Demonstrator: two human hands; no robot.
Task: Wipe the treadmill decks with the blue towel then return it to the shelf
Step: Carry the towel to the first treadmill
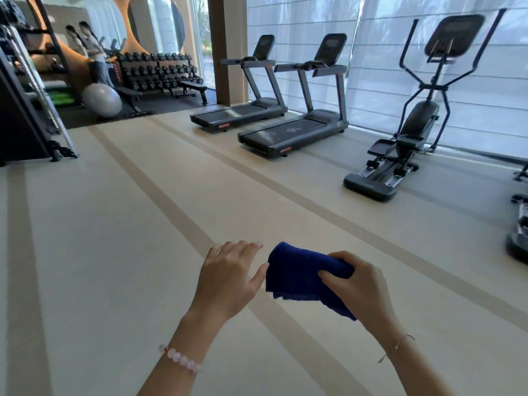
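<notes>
A folded dark blue towel [297, 275] hangs in front of me above the beige floor, gripped at its right side by my right hand [360, 287]. My left hand [228, 275] is open just left of it, its thumb tip touching or almost touching the towel's left edge. Two grey treadmills stand side by side by the window across the room: the nearer treadmill [294, 132] with its dark deck facing me, and the farther treadmill [237, 112] to its left. No shelf for the towel can be made out.
An elliptical trainer [400, 155] stands right of the treadmills, more machine parts [518, 235] at the right edge. A dark rack [25, 110] is at the left, a grey exercise ball [103, 100], benches and a dumbbell rack [160, 70] behind. A person [97, 55] stands by a mirror.
</notes>
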